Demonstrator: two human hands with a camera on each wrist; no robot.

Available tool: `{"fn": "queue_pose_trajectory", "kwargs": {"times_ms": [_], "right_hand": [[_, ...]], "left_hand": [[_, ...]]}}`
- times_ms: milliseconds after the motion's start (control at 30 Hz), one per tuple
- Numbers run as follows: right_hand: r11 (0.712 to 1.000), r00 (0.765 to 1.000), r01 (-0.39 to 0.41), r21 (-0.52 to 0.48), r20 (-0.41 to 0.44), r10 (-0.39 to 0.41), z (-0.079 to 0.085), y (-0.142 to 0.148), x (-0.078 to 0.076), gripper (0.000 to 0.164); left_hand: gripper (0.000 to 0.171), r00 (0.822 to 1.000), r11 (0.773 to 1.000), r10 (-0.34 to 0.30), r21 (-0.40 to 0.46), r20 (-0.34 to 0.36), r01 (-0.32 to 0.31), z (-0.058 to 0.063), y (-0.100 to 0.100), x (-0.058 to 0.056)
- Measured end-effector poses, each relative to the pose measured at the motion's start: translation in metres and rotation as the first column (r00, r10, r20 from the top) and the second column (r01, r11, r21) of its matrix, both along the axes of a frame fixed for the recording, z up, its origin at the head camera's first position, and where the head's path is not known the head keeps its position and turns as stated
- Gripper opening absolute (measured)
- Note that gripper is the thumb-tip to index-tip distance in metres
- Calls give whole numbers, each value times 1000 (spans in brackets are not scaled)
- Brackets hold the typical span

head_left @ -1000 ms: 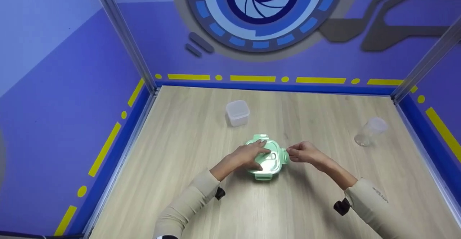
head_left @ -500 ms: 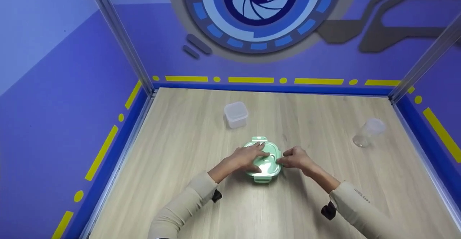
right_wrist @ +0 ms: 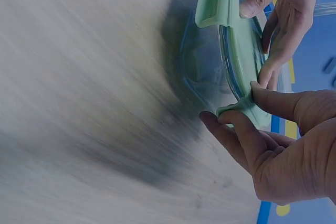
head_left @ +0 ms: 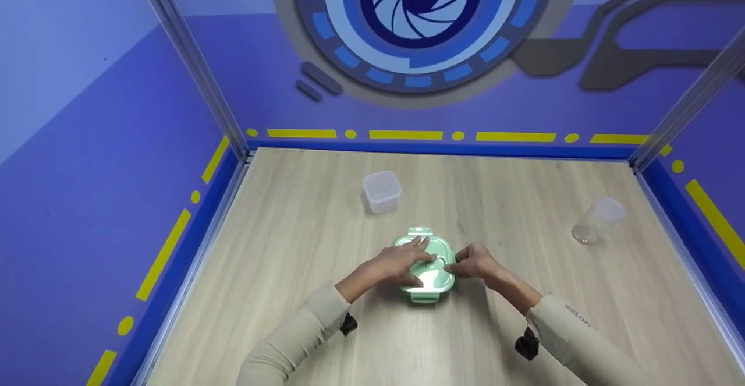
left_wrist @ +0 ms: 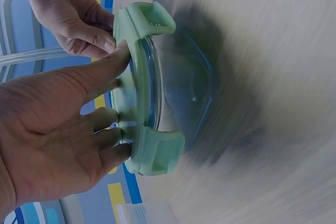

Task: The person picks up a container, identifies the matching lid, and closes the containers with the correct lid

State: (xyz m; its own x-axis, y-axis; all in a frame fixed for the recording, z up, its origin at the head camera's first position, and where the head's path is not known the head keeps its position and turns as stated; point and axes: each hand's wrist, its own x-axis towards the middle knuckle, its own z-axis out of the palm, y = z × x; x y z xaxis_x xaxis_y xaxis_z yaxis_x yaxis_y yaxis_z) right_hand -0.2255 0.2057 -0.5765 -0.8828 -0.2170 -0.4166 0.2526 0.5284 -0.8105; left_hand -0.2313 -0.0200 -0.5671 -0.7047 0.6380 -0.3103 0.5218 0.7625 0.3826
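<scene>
A clear glass food container [left_wrist: 189,93] with a pale green lid [head_left: 433,281] stands on the table. My left hand [head_left: 394,262] rests on top of the lid, fingers spread and fingertips touching it, as the left wrist view also shows. At the lid's right side, my right hand [head_left: 474,261] pinches a latch [right_wrist: 236,107]: the thumb lies on the lid's edge and the curled fingers are at the latch from outside and below. In the left wrist view, two other latches [left_wrist: 169,153] stick outward from the lid. The latch on the lid's left side is hidden by my left hand.
Behind the food container stands a small translucent plastic box [head_left: 382,193]. A clear jar [head_left: 598,220] with a whitish top is at the right of the wooden table [head_left: 302,229]. Blue-purple panels [head_left: 233,83] with metal posts border the table.
The right latch stuck outward a second ago and is now folded down against the side. My right hand has moved left with it to the lid's edge. My left hand has stayed put.
</scene>
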Motion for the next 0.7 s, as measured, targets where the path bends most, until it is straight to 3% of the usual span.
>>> {"fn": "queue_pose_trajectory", "kwargs": {"times_ms": [133, 300, 500, 600, 700], "right_hand": [[999, 999, -21, -38, 38, 22, -3, -1, 3, 18], [998, 998, -55, -14, 34, 55, -1, 1, 2, 10], [997, 997, -69, 19, 42, 68, 4, 2, -9, 20], [996, 994, -78, -49, 78, 81, -2, 5, -9, 14], [977, 977, -85, -196, 179, 120, -14, 11, -4, 11]], "left_hand": [[68, 1000, 1000, -9, -11, 14, 9, -4, -2, 3], [66, 999, 999, -34, -1, 15, 34, -5, 1, 2], [66, 998, 998, -49, 47, 44, 47, 1, 0, -4], [67, 996, 997, -59, 61, 71, 54, 3, -2, -4], [65, 992, 994, -86, 74, 90, 79, 4, -4, -3]]}}
